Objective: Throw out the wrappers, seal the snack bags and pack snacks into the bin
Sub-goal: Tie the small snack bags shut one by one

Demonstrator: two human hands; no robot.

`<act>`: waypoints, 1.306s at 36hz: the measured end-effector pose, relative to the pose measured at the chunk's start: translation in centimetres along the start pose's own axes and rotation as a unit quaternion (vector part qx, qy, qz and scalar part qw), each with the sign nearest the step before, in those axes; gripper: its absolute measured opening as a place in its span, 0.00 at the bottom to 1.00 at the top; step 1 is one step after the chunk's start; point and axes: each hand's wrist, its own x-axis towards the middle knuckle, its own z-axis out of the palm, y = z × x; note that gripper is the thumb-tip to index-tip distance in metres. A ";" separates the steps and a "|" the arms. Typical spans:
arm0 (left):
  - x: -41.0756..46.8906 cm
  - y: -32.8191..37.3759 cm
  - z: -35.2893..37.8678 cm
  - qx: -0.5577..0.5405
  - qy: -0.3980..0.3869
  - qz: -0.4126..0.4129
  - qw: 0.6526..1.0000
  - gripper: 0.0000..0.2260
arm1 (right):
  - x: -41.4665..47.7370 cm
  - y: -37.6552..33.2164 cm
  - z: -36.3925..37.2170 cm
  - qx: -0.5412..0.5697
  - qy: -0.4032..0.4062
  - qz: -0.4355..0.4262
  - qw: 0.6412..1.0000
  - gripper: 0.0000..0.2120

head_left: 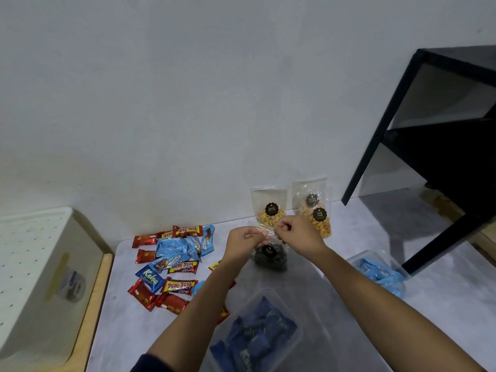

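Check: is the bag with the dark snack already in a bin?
No, the dark-snack bag stands on the table, its top pinched by the left hand and right hand.

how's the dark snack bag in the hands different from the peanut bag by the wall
The dark snack bag holds dark pieces; the peanut bag holds pale golden nuts. The dark bag's top is pinched by the left hand and right hand; the peanut bag stands untouched against the wall. The dark bag sits nearer the person. Both are clear pouches with round black labels.
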 end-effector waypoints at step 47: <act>7.3 -6.9 5.6 0.312 0.116 0.112 0.936 0.44 | 11.9 6.5 -3.2 0.051 0.079 -0.236 0.967 0.13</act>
